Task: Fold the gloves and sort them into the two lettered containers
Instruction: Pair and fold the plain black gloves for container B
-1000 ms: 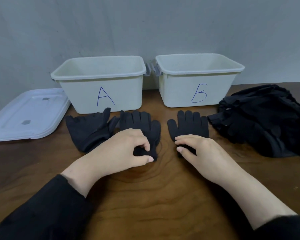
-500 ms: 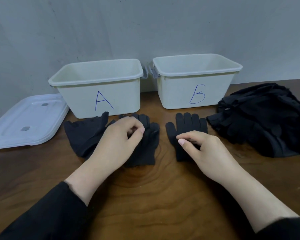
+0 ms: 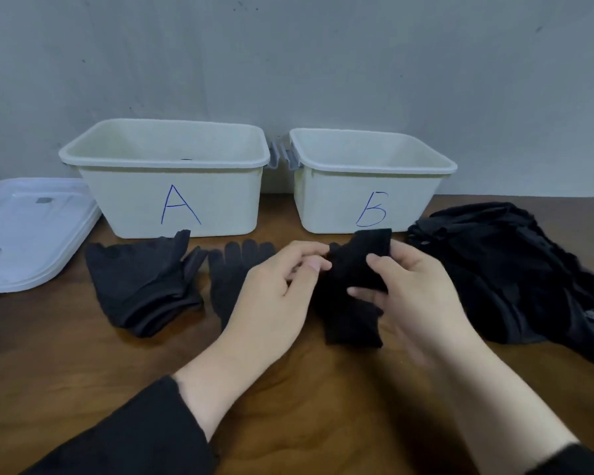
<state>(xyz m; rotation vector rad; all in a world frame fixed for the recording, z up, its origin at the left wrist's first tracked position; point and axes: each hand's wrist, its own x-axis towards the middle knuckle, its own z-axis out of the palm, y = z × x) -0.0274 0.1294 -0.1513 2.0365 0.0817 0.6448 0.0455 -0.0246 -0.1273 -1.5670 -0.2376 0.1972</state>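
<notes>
You are folding a black knit glove point(image 3: 352, 289) in the air just above the desk point(image 3: 288, 416), in front of container B point(image 3: 367, 197). Your left hand point(image 3: 275, 296) is pinching its left edge between thumb and fingertips, and your right hand point(image 3: 419, 296) is gripping the other side, thumb laid across the front, fingers curled behind. The upper part is standing doubled over while the lower end is hanging loose toward the wood.

To do this well, you are best keeping both pinches level so the edges are meeting squarely, then pressing the crease flat before carrying the bundle to a bin. Judging by the slack lower end, it is wanting 1 more tuck or it may be unrolling on release.

The glove is looking soft, ribbed and stretchy, so it should be holding a fold only loosely. A second knit glove point(image 3: 234, 272) is lying flat, fingers toward container A point(image 3: 172, 197), partly under your left hand. Beside it, a thinner, smoother dark glove pair point(image 3: 141, 286) is sitting folded in layers. A heap of dark gloves point(image 3: 515, 269) is waiting on the right. Both containers are pale rigid plastic with rolled rims; a translucent white lid point(image 3: 28, 231) is resting at far left.
</notes>
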